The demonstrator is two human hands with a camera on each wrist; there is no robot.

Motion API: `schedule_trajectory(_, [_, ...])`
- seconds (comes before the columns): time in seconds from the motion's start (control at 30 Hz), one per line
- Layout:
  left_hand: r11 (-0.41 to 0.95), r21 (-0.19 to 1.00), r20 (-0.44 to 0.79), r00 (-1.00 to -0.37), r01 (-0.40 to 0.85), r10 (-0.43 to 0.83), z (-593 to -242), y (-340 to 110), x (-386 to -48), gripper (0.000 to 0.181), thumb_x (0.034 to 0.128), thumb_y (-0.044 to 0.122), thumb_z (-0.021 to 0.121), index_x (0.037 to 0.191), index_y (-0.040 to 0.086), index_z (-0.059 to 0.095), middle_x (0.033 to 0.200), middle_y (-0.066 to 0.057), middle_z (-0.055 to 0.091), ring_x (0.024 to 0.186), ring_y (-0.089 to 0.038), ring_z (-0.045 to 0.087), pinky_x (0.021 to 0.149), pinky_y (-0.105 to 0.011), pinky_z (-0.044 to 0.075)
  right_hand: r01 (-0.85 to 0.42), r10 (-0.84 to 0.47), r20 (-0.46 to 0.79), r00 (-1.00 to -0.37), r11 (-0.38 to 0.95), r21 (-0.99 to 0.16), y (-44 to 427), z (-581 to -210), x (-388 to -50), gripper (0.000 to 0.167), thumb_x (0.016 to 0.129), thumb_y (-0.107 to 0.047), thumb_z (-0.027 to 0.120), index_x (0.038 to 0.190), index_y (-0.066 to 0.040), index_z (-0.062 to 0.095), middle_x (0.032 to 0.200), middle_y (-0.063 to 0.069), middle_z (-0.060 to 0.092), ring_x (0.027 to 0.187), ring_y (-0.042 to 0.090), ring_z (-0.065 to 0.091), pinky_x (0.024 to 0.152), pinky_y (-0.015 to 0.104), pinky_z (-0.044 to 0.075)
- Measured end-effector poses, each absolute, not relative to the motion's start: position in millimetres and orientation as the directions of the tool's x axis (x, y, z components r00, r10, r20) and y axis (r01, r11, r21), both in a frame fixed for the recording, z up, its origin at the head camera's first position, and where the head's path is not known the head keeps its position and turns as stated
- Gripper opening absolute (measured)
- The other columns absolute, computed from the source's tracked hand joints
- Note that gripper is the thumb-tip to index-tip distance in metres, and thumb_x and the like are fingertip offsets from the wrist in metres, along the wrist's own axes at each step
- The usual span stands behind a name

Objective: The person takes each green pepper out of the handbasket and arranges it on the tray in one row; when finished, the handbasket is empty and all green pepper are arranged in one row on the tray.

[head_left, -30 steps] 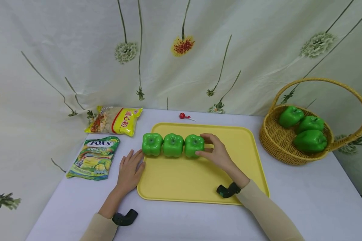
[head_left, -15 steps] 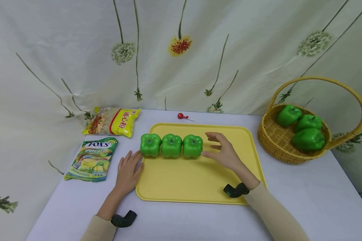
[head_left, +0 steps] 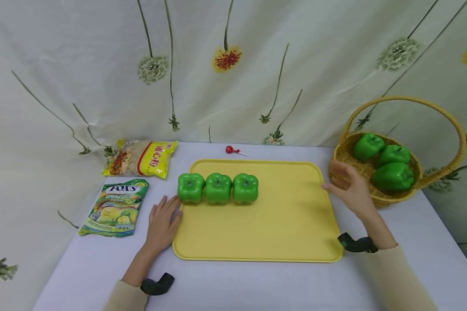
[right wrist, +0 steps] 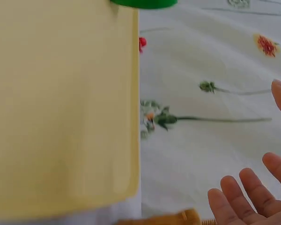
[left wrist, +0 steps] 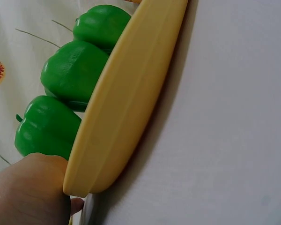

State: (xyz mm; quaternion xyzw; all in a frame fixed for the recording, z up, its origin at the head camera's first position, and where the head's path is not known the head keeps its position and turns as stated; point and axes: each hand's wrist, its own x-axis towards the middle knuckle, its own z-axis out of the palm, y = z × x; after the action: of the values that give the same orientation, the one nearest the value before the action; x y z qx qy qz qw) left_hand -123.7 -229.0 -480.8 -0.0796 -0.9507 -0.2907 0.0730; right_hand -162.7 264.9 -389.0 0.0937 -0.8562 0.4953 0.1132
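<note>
Three green bell peppers (head_left: 218, 188) stand side by side in a row at the back left of the yellow tray (head_left: 257, 233). My left hand (head_left: 164, 224) lies on the tablecloth at the tray's left edge, its fingers extended and their tips close to the leftmost pepper (head_left: 190, 188). My right hand (head_left: 352, 190) is in the air between the tray's right edge and the wicker basket (head_left: 385, 203). Nothing is in it, and in the right wrist view its fingers (right wrist: 232, 192) are spread apart. Inside the basket lie three more green peppers (head_left: 393, 177).
Over the basket arches a tall handle (head_left: 404, 98). A red lollipop (head_left: 229, 149) lies behind the tray. To the left are a yellow noodle packet (head_left: 140, 157) and a green Fox's candy bag (head_left: 114, 207). A flowered cloth (head_left: 202, 99) hangs at the back.
My right hand has let go of the rightmost pepper on the tray and moved right, up to the basket. My left hand stays at the tray's edge. The whole head view has shifted slightly.
</note>
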Motion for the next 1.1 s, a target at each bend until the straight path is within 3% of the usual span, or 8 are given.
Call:
schedule_trajectory(0.07, [0.817, 0.543, 0.184, -0.977, 0.193, 0.108, -481, -229, -124, 0.046, 0.1, 0.016, 0.047, 0.143, 0.0, 0.045, 0.151, -0.021, 0.041, 0.146, -0.048, 0.018, 0.115, -0.068, 0.005, -0.219, 0.036, 0.28, -0.959, 0.532, -0.818, 284, -383, -160, 0.061, 0.086, -0.012, 0.075, 0.139, -0.004, 0.047, 0.132, -0.004, 0.052, 0.113, -0.003, 0.049, 0.089, 0.005, 0.044])
schedule_trajectory(0.2, [0.817, 0.543, 0.187, -0.976, 0.194, 0.108, -481, -229, -124, 0.046, 0.0998, 0.015, 0.047, 0.143, 0.001, 0.045, 0.151, -0.021, 0.041, 0.146, -0.048, 0.018, 0.115, -0.069, 0.005, -0.085, 0.195, 0.247, -0.949, 0.596, -0.798, 320, -373, -159, 0.064, 0.089, -0.024, 0.073, 0.144, -0.01, 0.044, 0.13, -0.014, 0.049, 0.111, -0.009, 0.045, 0.093, 0.009, 0.044])
schedule_trajectory(0.37, [0.817, 0.541, 0.195, -0.975, 0.2, 0.109, -480, -229, -124, 0.046, 0.0995, 0.015, 0.048, 0.143, 0.001, 0.045, 0.151, -0.021, 0.041, 0.146, -0.048, 0.019, 0.114, -0.069, 0.005, 0.038, 0.35, 0.208, -0.913, 0.581, -0.813, 355, -363, -163, 0.068, 0.09, -0.029, 0.071, 0.148, -0.016, 0.04, 0.137, -0.009, 0.048, 0.116, -0.008, 0.042, 0.112, 0.03, 0.037])
schedule_trajectory(0.43, [0.816, 0.542, 0.197, -0.974, 0.201, 0.109, -480, -229, -124, 0.046, 0.0994, 0.015, 0.048, 0.143, 0.001, 0.045, 0.151, -0.021, 0.042, 0.145, -0.048, 0.019, 0.114, -0.069, 0.005, 0.075, 0.397, 0.183, -0.899, 0.553, -0.83, 365, -360, -166, 0.068, 0.09, -0.03, 0.07, 0.149, -0.019, 0.039, 0.14, -0.01, 0.047, 0.119, -0.005, 0.041, 0.116, 0.033, 0.032])
schedule_trajectory(0.73, [0.818, 0.54, 0.194, -0.975, 0.197, 0.107, -482, -229, -124, 0.045, 0.0995, 0.015, 0.048, 0.143, 0.001, 0.046, 0.151, -0.021, 0.041, 0.145, -0.049, 0.019, 0.114, -0.069, 0.006, 0.181, 0.478, 0.076, -0.875, 0.468, -0.865, 381, -360, -177, 0.072, 0.091, -0.036, 0.066, 0.153, -0.026, 0.03, 0.16, -0.006, 0.028, 0.15, 0.017, 0.022, 0.123, 0.042, 0.018])
schedule_trajectory(1.1, [0.815, 0.546, 0.198, -0.975, 0.197, 0.104, -481, -229, -124, 0.046, 0.0993, 0.015, 0.048, 0.143, 0.001, 0.046, 0.151, -0.021, 0.042, 0.145, -0.048, 0.019, 0.114, -0.069, 0.005, 0.233, 0.523, 0.034, -0.851, 0.436, -0.869, 387, -370, -185, 0.074, 0.091, -0.039, 0.066, 0.154, -0.029, 0.028, 0.162, -0.004, 0.022, 0.151, 0.02, 0.015, 0.124, 0.04, 0.014])
